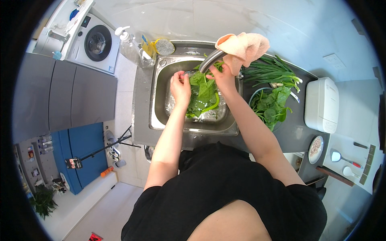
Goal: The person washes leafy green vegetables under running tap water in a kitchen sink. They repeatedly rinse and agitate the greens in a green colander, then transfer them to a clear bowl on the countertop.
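Observation:
Leafy greens (204,90) lie in the water of a stainless steel sink (156,114), beneath the curved metal faucet (212,60). My left hand (181,87) is at the left side of the greens, its fingertips bent together; whether a stem is pinched there is unclear. On the other side, my right hand (222,77) has its thumb and fingers about the upper stems, partly behind the faucet. A peach cloth (244,48) hangs over the faucet. More leafy greens (271,105) fill a glass bowl right of the sink, with green onions (271,72) behind them.
A clear pump bottle (129,48) and a round scouring pad (164,47) stand at the sink's back left. A white lidded appliance (322,104) is on the right counter, near a plate of food (315,149). A black tripod (105,146) stands left of the counter.

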### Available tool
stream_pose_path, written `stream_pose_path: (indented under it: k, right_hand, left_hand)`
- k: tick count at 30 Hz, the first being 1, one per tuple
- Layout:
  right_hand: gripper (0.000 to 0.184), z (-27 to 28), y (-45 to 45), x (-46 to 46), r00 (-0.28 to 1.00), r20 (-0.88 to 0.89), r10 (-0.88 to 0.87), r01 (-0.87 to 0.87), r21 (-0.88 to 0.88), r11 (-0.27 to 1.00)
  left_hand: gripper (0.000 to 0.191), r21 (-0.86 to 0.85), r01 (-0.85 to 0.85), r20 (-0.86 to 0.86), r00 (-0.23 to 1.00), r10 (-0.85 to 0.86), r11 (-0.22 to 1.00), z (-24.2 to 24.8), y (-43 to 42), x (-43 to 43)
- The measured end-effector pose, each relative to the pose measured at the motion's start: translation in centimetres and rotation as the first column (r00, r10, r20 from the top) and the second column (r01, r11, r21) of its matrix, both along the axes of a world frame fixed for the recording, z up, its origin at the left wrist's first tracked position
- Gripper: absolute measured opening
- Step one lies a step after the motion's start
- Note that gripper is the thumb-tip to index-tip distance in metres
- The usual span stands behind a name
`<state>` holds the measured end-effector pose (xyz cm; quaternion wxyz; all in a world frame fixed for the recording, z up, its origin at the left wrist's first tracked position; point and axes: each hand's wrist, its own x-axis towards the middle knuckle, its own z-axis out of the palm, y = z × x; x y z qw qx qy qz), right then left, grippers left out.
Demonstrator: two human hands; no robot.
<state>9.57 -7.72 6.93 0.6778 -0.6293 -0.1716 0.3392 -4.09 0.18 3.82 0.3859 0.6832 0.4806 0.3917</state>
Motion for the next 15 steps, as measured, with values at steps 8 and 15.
stream_pose_path:
  k: [8, 15]
  right_hand:
    - [0.025, -0.8, 1.3, -0.4, 1.000, 0.020, 0.019, -0.017, -0.122, 0.992]
    - [0.025, -2.5, 1.0, 1.8, 0.857, 0.499, 0.129, 0.000, -0.251, 0.968]
  left_hand:
    - [0.035, 0.203, 0.357, -0.218, 0.924, -0.313, 0.912, 2.4, -3.3, -0.9]
    - [0.032, 0.006, 0.402, -0.002, 0.915, -0.402, 0.915, 2.0, -2.1, -1.2]
